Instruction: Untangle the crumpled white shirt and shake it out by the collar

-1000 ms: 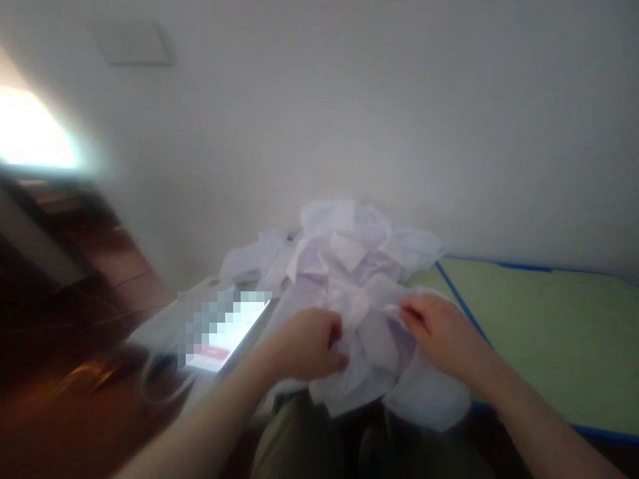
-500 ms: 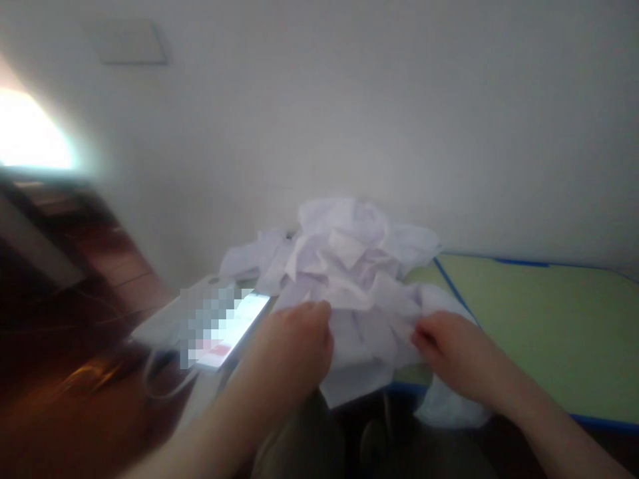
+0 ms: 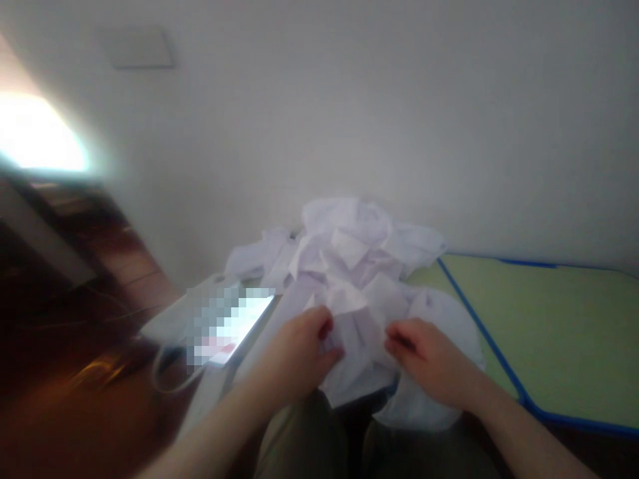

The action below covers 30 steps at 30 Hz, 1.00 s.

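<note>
A crumpled heap of white cloth point(image 3: 349, 259) lies in front of me on a low surface by a white wall. My left hand point(image 3: 299, 352) is closed, pinching a fold of the cloth at its near edge. My right hand point(image 3: 429, 362) is closed too, fingers curled round another fold of the same cloth a short way to the right. The cloth between the two hands hangs down over my knees. The picture is blurred, so finer detail of the cloth is lost.
A lit phone point(image 3: 234, 322) lies left of the cloth with a white cable point(image 3: 164, 379) running from it. A green mat with a blue border point(image 3: 549, 332) stretches to the right. Dark wooden floor point(image 3: 74, 319) is at the left. My knees point(image 3: 309, 439) show at the bottom.
Both hands have moved closer together on the cloth and drawn its near edge up a little; the right hand has shifted left. The heap behind has stayed put.
</note>
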{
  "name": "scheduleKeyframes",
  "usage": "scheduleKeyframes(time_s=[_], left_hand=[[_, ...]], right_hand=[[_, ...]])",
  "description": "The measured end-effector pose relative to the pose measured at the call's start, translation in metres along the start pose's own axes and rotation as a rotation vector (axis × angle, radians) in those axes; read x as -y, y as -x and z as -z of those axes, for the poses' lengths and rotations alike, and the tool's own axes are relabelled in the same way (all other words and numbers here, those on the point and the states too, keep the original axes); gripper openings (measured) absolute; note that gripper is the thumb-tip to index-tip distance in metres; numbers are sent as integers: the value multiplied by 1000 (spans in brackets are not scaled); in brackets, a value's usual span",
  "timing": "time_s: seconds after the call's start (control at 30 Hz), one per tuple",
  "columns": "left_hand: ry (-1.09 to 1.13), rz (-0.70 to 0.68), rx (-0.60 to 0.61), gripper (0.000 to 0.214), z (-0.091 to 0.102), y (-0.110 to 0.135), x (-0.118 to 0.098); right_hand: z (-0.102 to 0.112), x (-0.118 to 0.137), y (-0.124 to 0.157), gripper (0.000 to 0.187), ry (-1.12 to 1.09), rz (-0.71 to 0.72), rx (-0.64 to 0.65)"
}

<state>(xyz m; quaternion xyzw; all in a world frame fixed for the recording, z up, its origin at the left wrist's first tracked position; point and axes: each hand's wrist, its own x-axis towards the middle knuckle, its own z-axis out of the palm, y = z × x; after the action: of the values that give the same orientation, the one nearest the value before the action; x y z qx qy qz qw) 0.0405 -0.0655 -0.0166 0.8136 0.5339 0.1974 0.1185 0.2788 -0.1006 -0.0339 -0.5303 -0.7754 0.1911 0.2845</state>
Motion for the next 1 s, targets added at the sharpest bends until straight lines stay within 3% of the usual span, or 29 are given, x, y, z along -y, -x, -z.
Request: scheduleKeyframes(time_s=[0.2, 0.43, 0.77, 1.0], left_hand=[[-22, 49, -117, 41, -23, 9, 6], [262, 17, -80, 12, -32, 16, 18], [-41, -76, 138, 17, -24, 8, 6], [-300, -140, 187, 25, -41, 12, 0]], right_hand=[[-5, 2, 4, 24, 2, -5, 18], [-7, -1, 6, 23, -19, -12, 10], [-9, 0, 3, 25, -125, -59, -1], [-6, -7, 3, 29, -173, -146, -74]])
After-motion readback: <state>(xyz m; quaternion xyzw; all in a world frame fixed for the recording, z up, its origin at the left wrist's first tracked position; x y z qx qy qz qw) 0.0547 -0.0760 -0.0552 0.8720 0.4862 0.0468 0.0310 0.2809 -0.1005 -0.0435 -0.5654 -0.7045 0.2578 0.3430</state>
